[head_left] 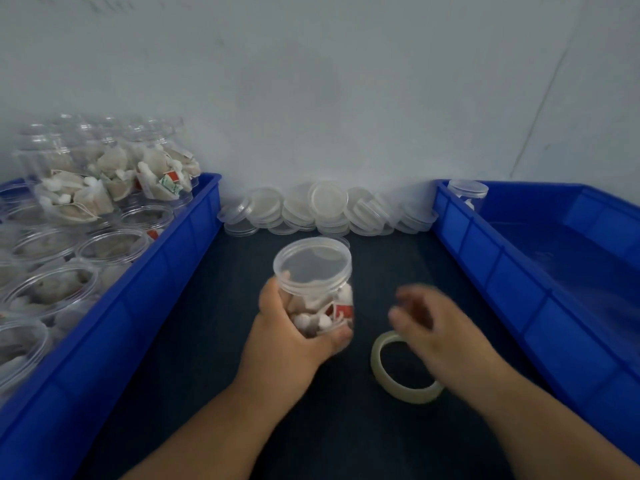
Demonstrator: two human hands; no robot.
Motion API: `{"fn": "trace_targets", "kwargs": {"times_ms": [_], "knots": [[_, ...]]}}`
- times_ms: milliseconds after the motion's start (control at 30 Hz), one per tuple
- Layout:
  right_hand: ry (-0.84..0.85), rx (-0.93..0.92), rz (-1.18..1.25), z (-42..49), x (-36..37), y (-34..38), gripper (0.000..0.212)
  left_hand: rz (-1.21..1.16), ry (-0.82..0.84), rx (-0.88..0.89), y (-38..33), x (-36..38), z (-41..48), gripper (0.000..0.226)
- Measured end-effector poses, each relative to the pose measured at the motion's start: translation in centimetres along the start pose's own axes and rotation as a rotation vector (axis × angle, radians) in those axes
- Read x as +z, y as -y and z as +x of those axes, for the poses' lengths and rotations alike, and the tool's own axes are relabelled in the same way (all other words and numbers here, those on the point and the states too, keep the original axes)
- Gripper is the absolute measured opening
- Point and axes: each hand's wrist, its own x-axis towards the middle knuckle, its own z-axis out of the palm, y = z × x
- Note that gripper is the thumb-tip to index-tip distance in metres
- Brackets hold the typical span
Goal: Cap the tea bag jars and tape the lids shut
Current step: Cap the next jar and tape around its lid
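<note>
My left hand (pixel 291 336) grips a clear plastic jar (pixel 320 292) of tea bags from below, tilted toward me, with a clear lid (pixel 311 263) sitting on its mouth. To its right my right hand (pixel 433 327) hovers blurred, fingers spread and holding nothing, just above a roll of clear tape (pixel 401 370) that lies flat on the dark mat. A heap of loose clear lids (pixel 325 211) rests against the wall at the back.
A blue bin (pixel 145 292) on the left holds several uncapped jars of tea bags, some stacked on top. A blue bin (pixel 512 271) on the right holds one capped jar (pixel 467 192) in its far corner. A pale wall closes the back.
</note>
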Motion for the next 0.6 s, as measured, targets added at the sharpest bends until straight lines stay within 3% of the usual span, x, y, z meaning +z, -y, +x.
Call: {"fn": "trace_targets", "kwargs": {"times_ms": [33, 100, 167, 267, 367, 467, 533, 600], "knots": [[0.103, 0.038, -0.222, -0.7, 0.2, -0.7, 0.045, 0.013, -0.027, 0.009, -0.1, -0.3, 0.0, 0.090], [0.265, 0.002, -0.579, -1.9, 1.2, -1.9, 0.048, 0.040, -0.050, 0.003, -0.2, -0.4, -0.2, 0.091], [0.229, -0.090, -0.714, -2.6, 2.2, -2.5, 0.043, 0.065, -0.033, -0.029, -0.2, -0.2, -0.7, 0.097], [0.129, -0.100, -0.655, -3.1, 2.3, -2.3, 0.022, 0.068, 0.038, -0.096, 0.5, 0.4, -1.6, 0.106], [-0.099, -0.099, -0.454, -3.7, 1.5, -2.0, 0.017, 0.047, 0.143, -0.109, 0.5, 0.9, -1.8, 0.104], [-0.298, -0.242, -0.279, -5.2, 0.3, -1.2, 0.012, 0.042, 0.221, -0.133, -0.4, 0.9, -2.0, 0.113], [-0.357, -0.387, -0.213, -6.3, -0.4, -0.4, 0.010, -0.042, 0.173, -0.136, -1.4, 0.4, -2.6, 0.135], [-0.386, -0.519, -0.160, -7.2, -0.7, 0.4, 0.009, -0.039, 0.039, 0.044, -2.9, -0.6, -3.7, 0.126]]}}
